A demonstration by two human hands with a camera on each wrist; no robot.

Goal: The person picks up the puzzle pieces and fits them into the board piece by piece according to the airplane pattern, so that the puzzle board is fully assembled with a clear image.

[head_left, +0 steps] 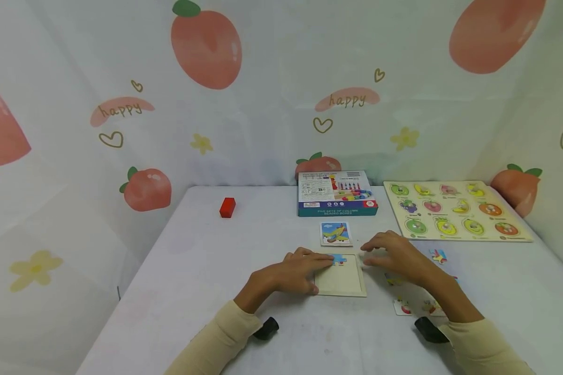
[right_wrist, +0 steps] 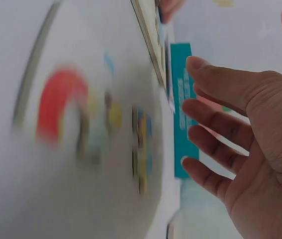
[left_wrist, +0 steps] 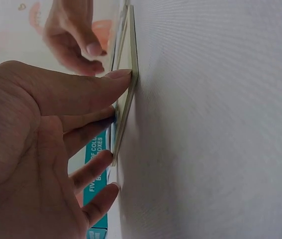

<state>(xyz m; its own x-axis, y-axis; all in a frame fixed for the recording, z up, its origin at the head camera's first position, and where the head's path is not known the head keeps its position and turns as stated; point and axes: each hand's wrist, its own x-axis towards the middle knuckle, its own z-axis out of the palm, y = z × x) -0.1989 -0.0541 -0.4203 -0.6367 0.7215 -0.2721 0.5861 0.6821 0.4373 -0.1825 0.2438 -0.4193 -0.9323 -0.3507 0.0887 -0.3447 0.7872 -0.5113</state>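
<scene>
In the head view, my left hand (head_left: 297, 272) lies at the left side of a square wooden puzzle tray (head_left: 340, 284). Its fingertips rest at a blue puzzle piece (head_left: 340, 260) by the tray's top edge. The left wrist view shows the left thumb (left_wrist: 98, 92) touching the tray's rim (left_wrist: 131, 82), with the other fingers spread and fairly straight. My right hand (head_left: 400, 259) hovers just past the tray's right side, fingers loosely bent and apart. Nothing lies between the right thumb and fingers (right_wrist: 215, 119). A card with a yellow airplane (head_left: 336, 234) lies beyond the tray.
Several loose puzzle pieces lie under and around the right forearm, one (head_left: 438, 255) beyond it and another (head_left: 402, 307) nearer. A teal-edged box (head_left: 337, 194) stands behind the airplane card. A fruit puzzle board (head_left: 455, 211) is at back right, a red block (head_left: 227, 207) at back left.
</scene>
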